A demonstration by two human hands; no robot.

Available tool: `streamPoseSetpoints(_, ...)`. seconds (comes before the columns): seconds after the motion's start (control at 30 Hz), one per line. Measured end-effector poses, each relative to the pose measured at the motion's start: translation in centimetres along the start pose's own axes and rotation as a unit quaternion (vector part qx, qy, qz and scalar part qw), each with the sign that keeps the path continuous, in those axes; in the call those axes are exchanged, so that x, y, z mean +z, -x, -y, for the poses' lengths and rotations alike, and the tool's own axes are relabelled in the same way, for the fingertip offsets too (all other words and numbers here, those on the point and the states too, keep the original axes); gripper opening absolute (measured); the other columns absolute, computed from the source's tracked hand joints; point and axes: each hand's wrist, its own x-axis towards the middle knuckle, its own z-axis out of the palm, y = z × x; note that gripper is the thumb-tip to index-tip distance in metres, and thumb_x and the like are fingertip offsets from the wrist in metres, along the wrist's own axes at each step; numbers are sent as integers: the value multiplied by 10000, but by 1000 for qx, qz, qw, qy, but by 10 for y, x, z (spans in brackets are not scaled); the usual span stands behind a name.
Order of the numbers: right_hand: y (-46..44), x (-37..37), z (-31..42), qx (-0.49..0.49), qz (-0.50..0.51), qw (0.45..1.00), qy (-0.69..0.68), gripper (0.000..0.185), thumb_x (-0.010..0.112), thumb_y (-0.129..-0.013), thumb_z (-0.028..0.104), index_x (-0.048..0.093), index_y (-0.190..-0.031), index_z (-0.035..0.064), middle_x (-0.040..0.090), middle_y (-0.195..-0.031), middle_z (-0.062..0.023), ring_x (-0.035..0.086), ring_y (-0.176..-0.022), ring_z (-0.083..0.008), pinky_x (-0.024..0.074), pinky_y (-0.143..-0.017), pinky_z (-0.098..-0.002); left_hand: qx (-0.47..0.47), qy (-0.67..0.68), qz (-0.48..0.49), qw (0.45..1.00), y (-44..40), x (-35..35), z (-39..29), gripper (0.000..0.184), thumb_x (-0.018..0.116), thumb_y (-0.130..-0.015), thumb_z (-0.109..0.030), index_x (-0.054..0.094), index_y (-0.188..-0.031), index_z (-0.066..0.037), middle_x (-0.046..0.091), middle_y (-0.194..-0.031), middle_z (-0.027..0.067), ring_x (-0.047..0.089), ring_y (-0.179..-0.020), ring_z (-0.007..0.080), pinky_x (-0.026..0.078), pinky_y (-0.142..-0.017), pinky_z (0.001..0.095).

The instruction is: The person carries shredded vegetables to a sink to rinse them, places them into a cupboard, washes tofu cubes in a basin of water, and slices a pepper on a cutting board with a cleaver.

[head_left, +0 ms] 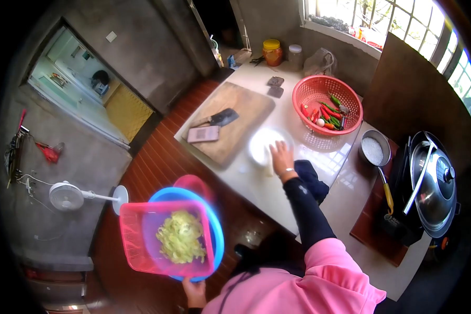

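Note:
My left hand [194,292] is at the near edge of a pink plastic basket [136,238], closed on its rim, with the fingers mostly hidden underneath. Pale green shredded vegetable [182,236] lies in the basket. Behind and below it shows a blue basin [217,235]; I cannot tell whether the hand touches that too. On the table, my right hand [282,158] reaches over the right side of a white plate [261,142], fingers extended. The plate is washed out by glare. Beside my right wrist lies a dark cloth [311,180].
Left of the plate, a cutting board [246,107] bears a cleaver [225,116] and a phone [203,134]. A red colander [303,91] holds peppers. Rightward are a small pot [374,149] and a lidded wok [432,178]. A white fan [67,196] stands left.

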Motion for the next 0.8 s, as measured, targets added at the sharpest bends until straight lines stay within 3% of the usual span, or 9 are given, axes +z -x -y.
streamPoseSetpoints(0.13,60,-87,-29,246,212,944,65,653,614,-687,477,372,-1269,307,327,-1327,-56,305,-1208,-277,290,-914,-520,4,-20,-25,999,-11,-13,6,245,489,-805,-81,469,-1026,23,506,-1025,84,504,-950,164,450,-793,277)
streamPoseSetpoints(0.2,106,-65,-52,214,327,920,30,716,624,-667,505,323,-1294,335,331,-1328,-34,334,-1186,-268,350,-858,-505,41,-91,-14,995,-12,-19,6,247,508,-787,-82,482,-1011,19,514,-1021,88,509,-949,168,454,-786,269)
streamPoseSetpoints(0.27,130,-50,-50,122,256,959,22,632,617,-692,433,384,-1259,281,382,-1272,-57,457,-1025,-282,417,-721,-458,-65,94,-97,989,-17,10,-8,254,527,-744,-67,507,-986,6,544,-987,91,536,-916,184,473,-757,280)
streamPoseSetpoints(0.4,179,-47,21,-24,253,967,5,481,569,-739,349,443,-1194,256,470,-1097,-15,503,-899,-216,442,-656,-414,-61,110,-99,987,-24,10,-6,285,525,-687,-31,526,-971,-11,577,-926,83,569,-829,198,498,-704,298)
streamPoseSetpoints(0.53,235,-43,95,-187,345,902,-177,344,559,-743,306,558,-1077,223,487,-1095,-55,518,-897,-240,459,-671,-407,-71,141,-101,982,-31,6,-5,328,512,-663,16,504,-990,23,554,-935,109,548,-879,231,481,-756,346)
streamPoseSetpoints(0.63,257,-46,107,-92,279,874,-387,242,617,-696,254,619,-910,141,576,-903,-109,526,-883,-281,459,-745,-379,-73,152,-112,979,-33,15,-8,339,502,-629,25,524,-966,-2,561,-975,103,553,-885,241,494,-756,357)
streamPoseSetpoints(0.7,212,-57,78,-69,235,876,-415,217,618,-687,216,626,-872,102,591,-837,-126,525,-883,-286,457,-740,-383,-73,145,-126,979,-30,10,-11,348,502,-628,24,522,-975,0,561,-975,104,554,-884,242,494,-759,357)
streamPoseSetpoints(0.73,178,-87,62,39,202,872,-445,203,619,-674,151,622,-858,65,589,-845,-130,526,-847,-305,456,-729,-383,-71,137,-132,979,-31,6,-15,358,502,-627,23,519,-983,2,562,-974,105,554,-882,243,494,-762,356)
streamPoseSetpoints(0.8,134,-81,2,49,94,920,-378,199,601,-662,51,616,-861,40,586,-840,-133,541,-790,-319,456,-719,-381,-71,138,-129,979,-31,2,-13,367,506,-627,17,517,-994,0,562,-974,104,554,-885,245,495,-763,356)
